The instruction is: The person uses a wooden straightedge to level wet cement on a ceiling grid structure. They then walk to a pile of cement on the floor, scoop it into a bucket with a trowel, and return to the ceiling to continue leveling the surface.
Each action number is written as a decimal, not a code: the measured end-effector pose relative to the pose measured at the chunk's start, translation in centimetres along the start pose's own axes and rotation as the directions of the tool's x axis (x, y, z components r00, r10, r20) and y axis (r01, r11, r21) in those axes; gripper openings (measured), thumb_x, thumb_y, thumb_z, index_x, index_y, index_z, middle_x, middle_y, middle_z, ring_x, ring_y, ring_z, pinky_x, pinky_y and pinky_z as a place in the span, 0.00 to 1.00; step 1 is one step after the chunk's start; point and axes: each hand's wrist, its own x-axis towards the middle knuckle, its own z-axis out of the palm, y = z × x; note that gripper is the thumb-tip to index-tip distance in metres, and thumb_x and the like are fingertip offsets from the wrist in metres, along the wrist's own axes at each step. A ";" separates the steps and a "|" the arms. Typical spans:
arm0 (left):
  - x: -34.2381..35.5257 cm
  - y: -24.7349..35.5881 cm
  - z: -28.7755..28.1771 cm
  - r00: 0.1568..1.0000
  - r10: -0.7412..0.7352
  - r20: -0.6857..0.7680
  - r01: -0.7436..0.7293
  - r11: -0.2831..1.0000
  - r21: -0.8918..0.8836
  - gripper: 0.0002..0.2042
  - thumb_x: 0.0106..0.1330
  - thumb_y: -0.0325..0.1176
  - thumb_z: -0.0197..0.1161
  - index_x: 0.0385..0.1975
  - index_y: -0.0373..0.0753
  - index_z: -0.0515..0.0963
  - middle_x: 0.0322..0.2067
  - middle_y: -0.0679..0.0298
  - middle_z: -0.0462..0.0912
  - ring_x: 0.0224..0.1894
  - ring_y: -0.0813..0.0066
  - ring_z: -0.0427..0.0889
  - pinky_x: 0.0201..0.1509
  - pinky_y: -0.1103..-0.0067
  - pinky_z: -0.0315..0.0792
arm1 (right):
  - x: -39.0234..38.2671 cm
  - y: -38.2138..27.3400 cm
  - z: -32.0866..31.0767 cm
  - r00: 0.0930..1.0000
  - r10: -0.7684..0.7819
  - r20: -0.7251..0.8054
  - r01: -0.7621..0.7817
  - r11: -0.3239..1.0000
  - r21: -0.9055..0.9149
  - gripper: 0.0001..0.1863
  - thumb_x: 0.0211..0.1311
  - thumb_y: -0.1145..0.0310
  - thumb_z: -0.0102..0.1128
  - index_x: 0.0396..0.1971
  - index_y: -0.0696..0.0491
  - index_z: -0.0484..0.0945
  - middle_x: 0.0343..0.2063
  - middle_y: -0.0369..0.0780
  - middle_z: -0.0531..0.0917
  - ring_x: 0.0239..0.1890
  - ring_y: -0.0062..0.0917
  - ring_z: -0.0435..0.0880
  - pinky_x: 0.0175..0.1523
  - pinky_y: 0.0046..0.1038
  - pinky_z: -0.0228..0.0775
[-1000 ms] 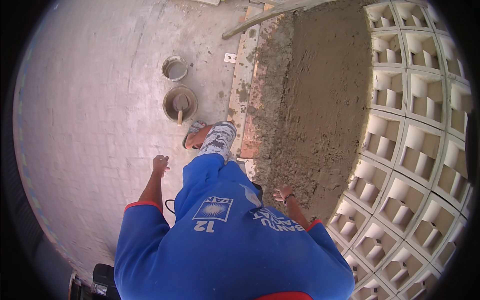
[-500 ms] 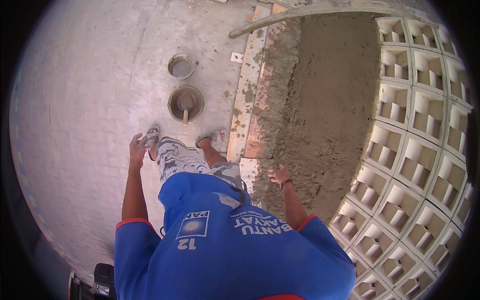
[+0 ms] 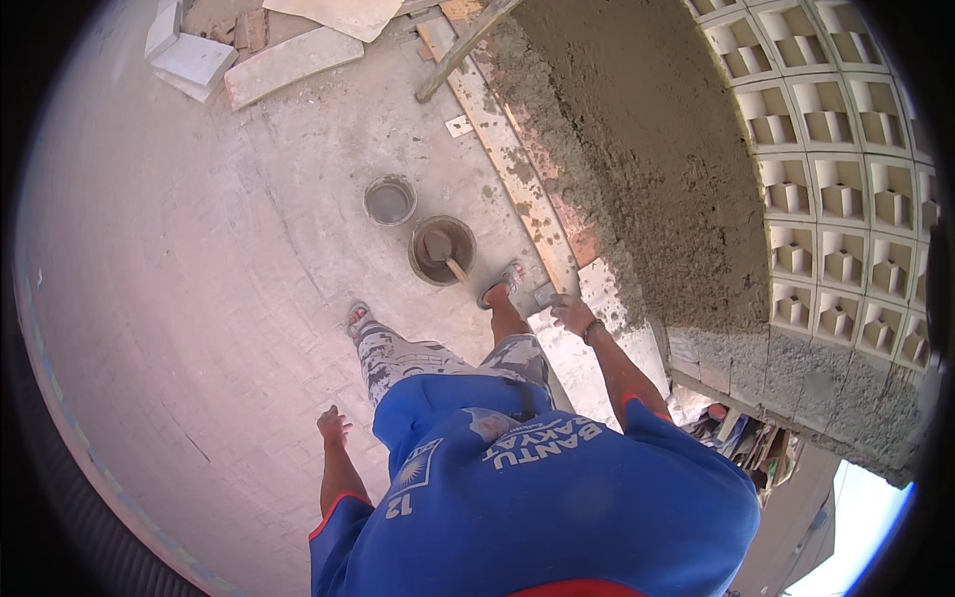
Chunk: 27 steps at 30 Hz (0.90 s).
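Observation:
My left hand (image 3: 335, 425) hangs low beside my left leg, fingers loosely apart, with nothing seen in it. My right hand (image 3: 572, 315), a dark band at its wrist, is over the white board (image 3: 597, 343) near the low end of a mortar-spotted plank (image 3: 522, 184). Its fingers are slightly bent and apart. Right by those fingertips is a small grey piece (image 3: 544, 296); whether they touch it I cannot tell. In front of my feet stands a bucket (image 3: 416, 269) with a wooden-handled trowel (image 3: 455, 269) in it. A smaller bucket (image 3: 389, 200) of greyish liquid stands just beyond.
Wet grey mortar (image 3: 647, 129) covers a strip right of the plank, bordered by a pale pierced-block wall (image 3: 826, 189). A long wooden strip (image 3: 463, 50) crosses at the far end. White slabs (image 3: 293, 68) lie at the far left. Jumbled scraps (image 3: 746, 438) lie beyond the right edge.
My view has turned, bringing the slabs and the wall's near end into sight. My right hand has moved from above the mortar to the plank's end. The trowel remains in the bucket.

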 end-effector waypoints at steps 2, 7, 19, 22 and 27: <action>0.8 6.0 -3.9 0.996 0.089 -0.026 -0.089 0.996 0.003 0.23 0.67 0.46 0.52 0.57 0.40 0.65 0.43 0.54 0.78 0.33 0.54 0.82 0.25 0.70 0.66 | -5.0 -1.8 5.3 0.998 -0.055 0.020 0.057 0.996 -0.073 0.25 0.54 0.65 0.57 0.53 0.58 0.75 0.38 0.49 0.84 0.30 0.30 0.86 0.42 0.29 0.76; -2.6 23.0 -9.1 0.892 0.447 -0.070 -0.451 0.890 -0.067 0.17 0.70 0.41 0.52 0.54 0.41 0.68 0.42 0.57 0.79 0.31 0.67 0.82 0.28 0.76 0.66 | -13.7 0.2 11.3 0.999 0.000 -0.040 -0.001 1.000 -0.014 0.24 0.54 0.67 0.56 0.54 0.54 0.75 0.34 0.45 0.85 0.29 0.28 0.86 0.38 0.28 0.77; -8.7 17.9 -5.7 0.826 0.377 0.419 -0.542 0.734 0.409 0.25 0.68 0.42 0.52 0.62 0.40 0.60 0.50 0.52 0.75 0.32 0.54 0.82 0.29 0.70 0.71 | -23.3 17.2 22.8 0.916 0.361 -0.173 -0.112 0.647 0.754 0.23 0.61 0.70 0.50 0.58 0.51 0.70 0.36 0.43 0.84 0.30 0.33 0.86 0.31 0.33 0.78; -8.9 13.2 -5.0 0.923 0.093 0.373 -0.351 0.600 0.719 0.10 0.68 0.36 0.45 0.45 0.45 0.67 0.34 0.62 0.74 0.30 0.58 0.81 0.21 0.77 0.68 | -27.7 20.7 28.0 0.881 0.460 -0.111 -0.203 0.578 0.790 0.23 0.62 0.72 0.50 0.58 0.50 0.69 0.38 0.44 0.85 0.34 0.34 0.86 0.33 0.33 0.79; -7.5 12.4 -2.8 0.851 0.242 0.467 -0.516 0.556 0.651 0.13 0.66 0.37 0.51 0.47 0.39 0.69 0.35 0.58 0.75 0.28 0.61 0.81 0.18 0.78 0.67 | -34.3 28.9 37.4 0.864 0.360 0.353 -0.124 0.831 -0.543 0.16 0.70 0.63 0.41 0.47 0.47 0.79 0.47 0.36 0.83 0.48 0.24 0.82 0.42 0.34 0.78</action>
